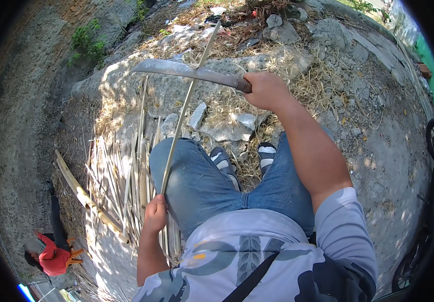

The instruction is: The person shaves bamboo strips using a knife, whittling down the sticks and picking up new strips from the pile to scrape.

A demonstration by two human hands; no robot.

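Note:
My right hand [266,90] grips the dark handle of a machete [176,69], held out in front of me with its long blade pointing left. A long, thin bamboo strip [181,121] slants up across my left thigh, and the blade crosses it near its upper part. A pale curl of shaving shows where blade and strip meet. My left hand [156,214] is closed around the strip's lower end, beside my left knee. The strip's far tip reaches past the blade toward the rubble.
Many split bamboo strips [135,171] lie on the ground at my left, with a thicker bamboo piece [88,199] beyond them. Stones [197,117] and curled shavings [322,83] lie ahead. A person in red [53,256] sits far left. A bicycle wheel [432,138] stands at right.

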